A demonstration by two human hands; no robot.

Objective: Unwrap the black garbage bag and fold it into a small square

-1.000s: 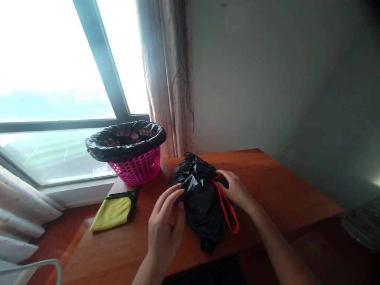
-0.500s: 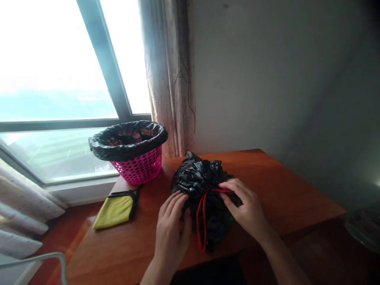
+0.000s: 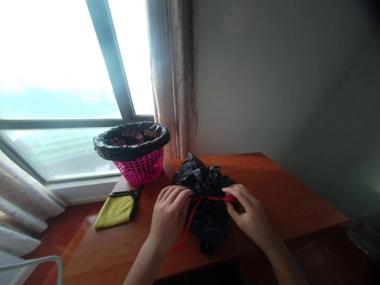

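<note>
1. Sunlit window panes (image 3: 53, 59) filled the left side of the room, beside a patterned curtain (image 3: 175, 79) and a plain grey wall (image 3: 282, 87).
2. Below them stood a reddish-brown wooden table (image 3: 267, 186), seen from above by the person working at it.
3. On the table, near its front edge and between the two hands, lay a crumpled black plastic bag (image 3: 209, 227), gathered at its middle by a red drawstring (image 3: 213, 198).
4. The left hand (image 3: 170, 213) was at the bag's left side, its fingers curled down and closed on the drawstring; its thumb was mostly hidden.
5. The right hand (image 3: 249, 213) pinched the drawstring between thumb and forefinger, so that the red band ran nearly straight across the bag between both hands. A loose red loop slanted down beside the left hand.
6. Behind and to the left, a bright pink perforated basket (image 3: 142, 168) stood upright, with a black liner (image 3: 127, 152) folded over its rim.
7. Just in front of the basket, a yellow cloth (image 3: 114, 211) with black edging lay flat.
</note>
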